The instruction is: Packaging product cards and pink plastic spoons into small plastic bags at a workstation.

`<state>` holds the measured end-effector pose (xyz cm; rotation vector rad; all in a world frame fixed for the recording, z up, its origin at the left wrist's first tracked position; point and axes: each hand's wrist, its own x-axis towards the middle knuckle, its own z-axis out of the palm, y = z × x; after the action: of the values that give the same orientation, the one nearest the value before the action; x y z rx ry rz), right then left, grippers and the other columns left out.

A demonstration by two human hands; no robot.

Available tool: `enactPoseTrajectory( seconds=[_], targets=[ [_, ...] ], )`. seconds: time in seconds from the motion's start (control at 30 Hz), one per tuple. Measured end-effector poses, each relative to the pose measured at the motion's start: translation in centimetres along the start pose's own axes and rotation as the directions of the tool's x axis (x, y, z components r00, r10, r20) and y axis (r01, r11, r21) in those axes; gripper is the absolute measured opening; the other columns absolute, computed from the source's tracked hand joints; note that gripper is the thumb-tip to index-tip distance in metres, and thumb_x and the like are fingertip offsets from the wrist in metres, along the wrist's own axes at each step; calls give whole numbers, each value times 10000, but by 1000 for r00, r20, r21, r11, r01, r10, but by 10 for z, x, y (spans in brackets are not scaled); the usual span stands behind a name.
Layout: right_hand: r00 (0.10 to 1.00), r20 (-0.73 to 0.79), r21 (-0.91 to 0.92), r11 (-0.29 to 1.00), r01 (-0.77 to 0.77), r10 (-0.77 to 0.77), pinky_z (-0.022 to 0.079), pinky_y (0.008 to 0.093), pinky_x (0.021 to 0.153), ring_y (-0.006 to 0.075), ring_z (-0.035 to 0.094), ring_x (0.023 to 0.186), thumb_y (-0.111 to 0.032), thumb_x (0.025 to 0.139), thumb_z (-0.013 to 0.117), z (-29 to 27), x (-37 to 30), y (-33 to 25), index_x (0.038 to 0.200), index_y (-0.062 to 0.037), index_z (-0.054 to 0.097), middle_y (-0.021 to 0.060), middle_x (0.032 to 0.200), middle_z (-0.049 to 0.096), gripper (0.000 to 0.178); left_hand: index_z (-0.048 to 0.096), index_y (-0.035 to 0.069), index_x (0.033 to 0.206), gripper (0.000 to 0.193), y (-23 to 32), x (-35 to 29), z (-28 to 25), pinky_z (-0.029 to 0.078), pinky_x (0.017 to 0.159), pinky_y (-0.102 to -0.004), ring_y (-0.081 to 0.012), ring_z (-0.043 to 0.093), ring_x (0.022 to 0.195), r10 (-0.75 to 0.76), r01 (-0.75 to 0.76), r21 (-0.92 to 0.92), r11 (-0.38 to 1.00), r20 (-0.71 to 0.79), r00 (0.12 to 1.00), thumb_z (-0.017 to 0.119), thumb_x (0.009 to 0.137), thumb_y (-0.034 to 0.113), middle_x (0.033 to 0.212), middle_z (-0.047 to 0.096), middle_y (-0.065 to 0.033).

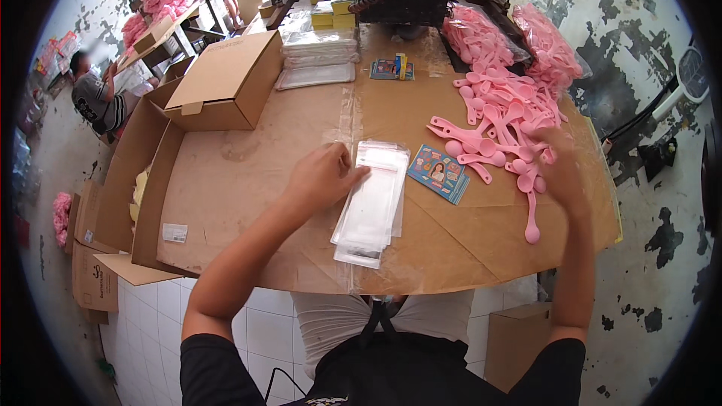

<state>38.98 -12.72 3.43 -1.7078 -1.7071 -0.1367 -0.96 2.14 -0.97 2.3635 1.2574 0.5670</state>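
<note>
A stack of clear plastic bags (370, 206) lies slightly fanned in the middle of the cardboard-topped table. My left hand (320, 176) is at its upper left edge, fingers curled and thumb pressed on the top bag. Over on the right, my right hand (560, 169) reaches into a loose pile of pink plastic spoons (504, 116). Its fingers are blurred, so whether they grip a spoon cannot be seen. One pink spoon (532, 218) hangs down from the pile, nearest to me. Between bags and spoons sits a small stack of blue printed cards (438, 173).
An open carton (162, 180) borders the table's left side, with a closed brown box (226, 79) beside it. Flat packs of clear bags (320, 60) and more cards (391, 68) lie at the back. Bags of spoons (553, 48) stand far right. Another person (105, 94) sits at left.
</note>
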Motion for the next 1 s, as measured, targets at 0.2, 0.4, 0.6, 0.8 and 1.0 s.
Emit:
enactPoseTrajectory(
  seconds=[0.2, 0.4, 0.6, 0.8, 1.0],
  targets=[
    [827, 554, -63, 985, 160, -99, 485, 391, 858, 274, 607, 966, -164, 806, 778, 85, 17, -86, 1022, -29, 660, 124, 1034, 596, 281, 684, 35, 905, 300, 3, 12, 14, 518, 691, -381, -273, 657, 733, -2, 3, -56, 998, 24, 1000, 782, 834, 310, 795, 685, -119],
    [853, 522, 120, 991, -63, -9, 483, 356, 865, 236, 575, 965, -163, 782, 808, 91, 32, -84, 1038, -36, 651, 91, 1003, 560, 326, 656, 20, 990, 212, -5, 11, 5, 512, 655, -300, -137, 658, 733, -107, 139, -379, 915, 105, 989, 739, 888, 187, 887, 714, -87],
    [922, 384, 381, 899, -217, 60, 502, 328, 838, 199, 598, 922, -59, 797, 772, 104, 29, -79, 1145, -10, 654, 100, 1056, 623, 372, 535, -13, 1181, 215, -5, 15, 10, 543, 712, -265, -136, 685, 815, 12, 97, -860, 501, 119, 993, 579, 980, 50, 973, 726, -123],
    [929, 334, 381, 878, -289, 161, 510, 325, 848, 203, 644, 970, -27, 832, 729, 108, 31, -73, 1163, 20, 645, 138, 1068, 674, 344, 541, 17, 1139, 155, 0, 11, 8, 520, 696, -254, -122, 688, 862, -13, 174, -804, 569, 202, 979, 558, 991, 61, 1065, 726, -133],
    [985, 163, 268, 959, -92, 49, 514, 314, 820, 230, 678, 911, -22, 885, 674, 106, 33, -77, 1094, 19, 673, 146, 1090, 681, 212, 620, 0, 983, 107, 0, 10, 17, 540, 779, -309, -164, 693, 912, 110, -180, -409, 895, -188, 976, 645, 901, 63, 1072, 724, -121]
  ],
)
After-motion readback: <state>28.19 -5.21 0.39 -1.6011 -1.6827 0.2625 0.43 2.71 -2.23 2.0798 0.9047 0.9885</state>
